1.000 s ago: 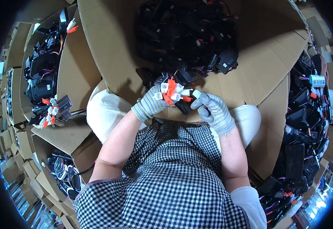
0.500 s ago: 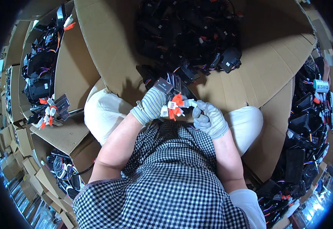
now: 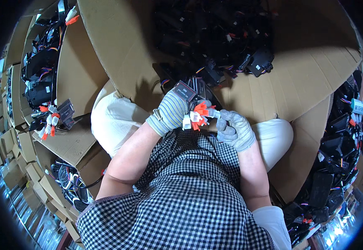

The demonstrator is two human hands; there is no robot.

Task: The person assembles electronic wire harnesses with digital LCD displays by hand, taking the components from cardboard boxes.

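My left hand (image 3: 172,111), in a striped grey knit glove, is closed around a bundle of black electronic modules (image 3: 184,90) with flat labelled faces. From the bundle, a cluster of white and orange-red plug connectors (image 3: 197,117) sticks out between my hands. My right hand (image 3: 237,130), gloved alike, has its thumb and fingers pinched on a whitish connector (image 3: 215,113) at the right side of the cluster. Its fingertips partly cover that connector. The wires behind the plugs are mostly hidden. Both hands are held above my lap, in front of the checked apron (image 3: 181,187).
A large open cardboard box (image 3: 310,71) lies ahead, with many black modules (image 3: 215,33) heaped in its shadow. More modules fill a box at left (image 3: 40,89) and a pile at right (image 3: 327,166). Cables (image 3: 69,179) lie in a lower-left box.
The view has shifted slightly, so the heap ahead appears farther right. The bundle has turned a little, showing more of its label. Both hands keep their grips.
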